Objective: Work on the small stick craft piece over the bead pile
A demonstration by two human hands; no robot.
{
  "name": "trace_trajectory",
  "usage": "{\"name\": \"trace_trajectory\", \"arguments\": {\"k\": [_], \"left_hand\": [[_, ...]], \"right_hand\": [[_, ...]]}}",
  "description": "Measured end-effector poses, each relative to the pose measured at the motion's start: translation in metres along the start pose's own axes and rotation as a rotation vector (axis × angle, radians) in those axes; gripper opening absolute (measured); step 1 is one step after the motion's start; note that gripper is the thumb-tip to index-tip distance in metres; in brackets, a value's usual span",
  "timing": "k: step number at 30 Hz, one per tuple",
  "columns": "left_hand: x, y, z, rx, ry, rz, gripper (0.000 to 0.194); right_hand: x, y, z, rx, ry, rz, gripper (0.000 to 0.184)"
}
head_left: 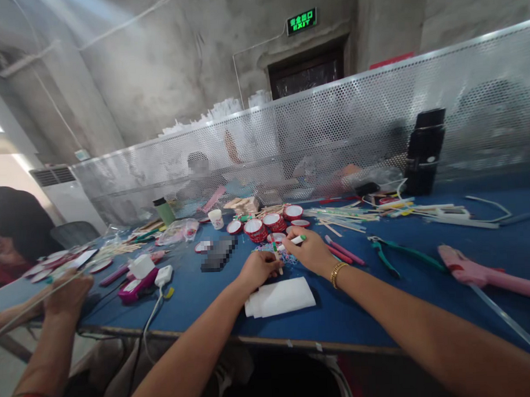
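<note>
Across the lower view spreads a long, blue-topped worktable (181, 294). On it stands a cluster of round, red-sided tubs with white tops (254, 229), and nearer the person lies a folded white sheet (281, 296). Just beyond the sheet, the right hand (312, 252) grips a slim white marker with a green end (298, 241), while the left hand (259, 268) pinches a short, narrow stick (275, 247) upright before the tubs. The stick seems partly coloured: green shows higher up, while its lower end looks pale. How much remains, I cannot tell.
</note>
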State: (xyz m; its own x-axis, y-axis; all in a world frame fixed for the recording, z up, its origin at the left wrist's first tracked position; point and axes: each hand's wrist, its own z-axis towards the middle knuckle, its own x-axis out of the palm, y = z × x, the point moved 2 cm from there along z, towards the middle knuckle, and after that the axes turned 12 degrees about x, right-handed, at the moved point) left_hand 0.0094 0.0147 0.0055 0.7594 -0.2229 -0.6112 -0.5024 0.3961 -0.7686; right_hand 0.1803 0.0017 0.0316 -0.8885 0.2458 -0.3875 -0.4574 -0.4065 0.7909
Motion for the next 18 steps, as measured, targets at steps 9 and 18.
{"name": "trace_trajectory", "arguments": {"k": [9, 18], "left_hand": [[-0.0006, 0.0023, 0.0011, 0.023, 0.009, 0.003, 0.033], [-0.0005, 0.0027, -0.0002, 0.016, 0.0, 0.018, 0.033]], "right_hand": [[-0.0008, 0.0016, -0.0012, -0.005, 0.016, 0.003, 0.021], [-0.0003, -0.0008, 0.0003, -0.011, -0.006, 0.009, 0.022]]}}
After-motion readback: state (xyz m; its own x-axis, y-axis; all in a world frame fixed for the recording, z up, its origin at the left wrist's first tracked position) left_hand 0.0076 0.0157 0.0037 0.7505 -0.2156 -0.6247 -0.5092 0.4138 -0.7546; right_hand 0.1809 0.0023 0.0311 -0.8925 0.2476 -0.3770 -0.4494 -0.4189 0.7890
